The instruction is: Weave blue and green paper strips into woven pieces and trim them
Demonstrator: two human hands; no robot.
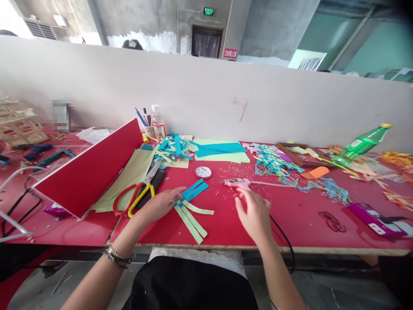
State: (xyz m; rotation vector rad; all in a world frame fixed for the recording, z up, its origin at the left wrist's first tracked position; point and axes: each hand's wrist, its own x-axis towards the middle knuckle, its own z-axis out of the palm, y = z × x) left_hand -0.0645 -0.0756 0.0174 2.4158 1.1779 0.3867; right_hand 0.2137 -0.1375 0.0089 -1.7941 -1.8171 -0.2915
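Note:
My left hand (164, 201) has its fingertips pinched on the corner of a small piece of woven paper strips (193, 191). Blue strips fan out to the upper right, and pale green strips (193, 221) spread toward the front edge. My right hand (254, 211) is open, thumb and fingers apart, its fingertips by the handle of a pink hot glue gun (237, 183). The glue gun lies on its side with a glue stick out of its rear. Scissors (150, 181) with one red and one yellow handle lie left of the weave, on a black object.
A white round lid (203, 172) sits behind the weave. Cut strips (176, 148) and paper sheets (222, 150) lie at the back. A red board (93, 172) stands at left. To the right are a tilted green bottle (361, 144), rubber bands (332, 221) and a purple power strip (376, 219).

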